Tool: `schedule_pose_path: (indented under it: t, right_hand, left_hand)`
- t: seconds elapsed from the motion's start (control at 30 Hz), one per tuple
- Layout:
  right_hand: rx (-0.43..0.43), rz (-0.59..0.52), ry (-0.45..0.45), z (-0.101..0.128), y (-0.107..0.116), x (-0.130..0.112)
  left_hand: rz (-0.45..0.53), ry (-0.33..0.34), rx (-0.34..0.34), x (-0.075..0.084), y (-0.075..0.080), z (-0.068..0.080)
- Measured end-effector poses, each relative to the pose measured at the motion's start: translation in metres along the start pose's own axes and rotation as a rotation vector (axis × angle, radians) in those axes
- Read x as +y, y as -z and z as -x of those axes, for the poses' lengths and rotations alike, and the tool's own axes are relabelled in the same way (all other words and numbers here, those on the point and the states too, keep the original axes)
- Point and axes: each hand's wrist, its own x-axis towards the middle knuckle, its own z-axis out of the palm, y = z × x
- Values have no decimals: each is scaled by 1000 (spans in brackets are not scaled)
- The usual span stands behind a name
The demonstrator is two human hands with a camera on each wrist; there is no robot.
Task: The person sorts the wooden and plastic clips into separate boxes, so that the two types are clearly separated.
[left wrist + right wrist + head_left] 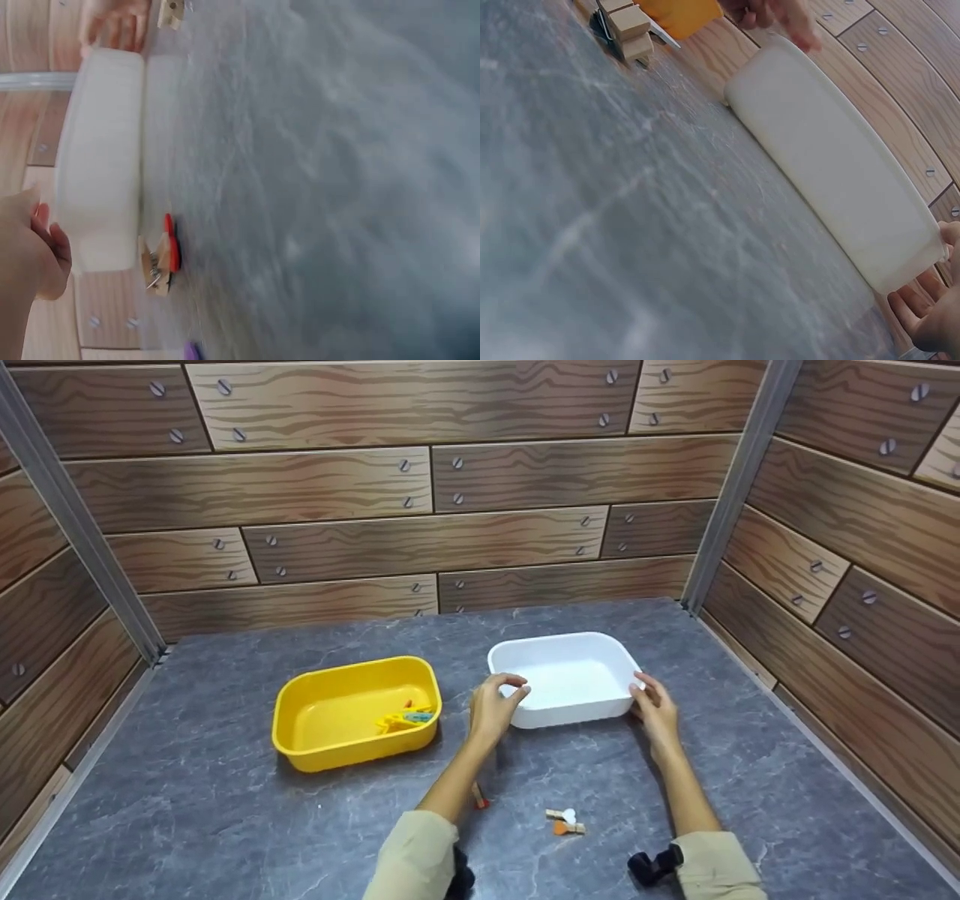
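A white plastic bin [577, 712] stands on the grey table, with a hand at each end. My right hand [658, 716] grips its right end, the thumb at the rim and fingers beneath it in the right wrist view. At the left end, my left hand [495, 709] has its fingers loosely bent over the rim, with nothing seen between thumb and fingers; whether it touches the bin is unclear. Nearer me lie small wooden clothespins: one with a red decoration [480, 796], one with a white decoration [561, 815] and one with an orange decoration [568, 829].
Left of the white bin stands a yellow bin [337, 755] with several yellow and blue clothespins [405, 719] in its right part. A purple piece [193, 351] shows at the left wrist view's lower edge. Wood-patterned walls [337, 487] enclose the marbled table [225, 825].
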Motion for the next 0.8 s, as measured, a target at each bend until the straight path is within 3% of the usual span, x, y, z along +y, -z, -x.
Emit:
schedule_pose_path:
  t: [0.23,0.57,0.7,0.8]
  right_hand:
    - [2,-3,1,1,1,2]
    - [13,-6,1,1,1,3]
    - [13,-9,3,0,1,3]
    - [14,-10,5,0,2,3]
  left_hand:
    - [123,-109,-81,14,30,16]
    - [267,-134,-181,5,85,44]
    - [227,-184,-178,-5,105,55]
    - [169,-261,-180,-16,119,65]
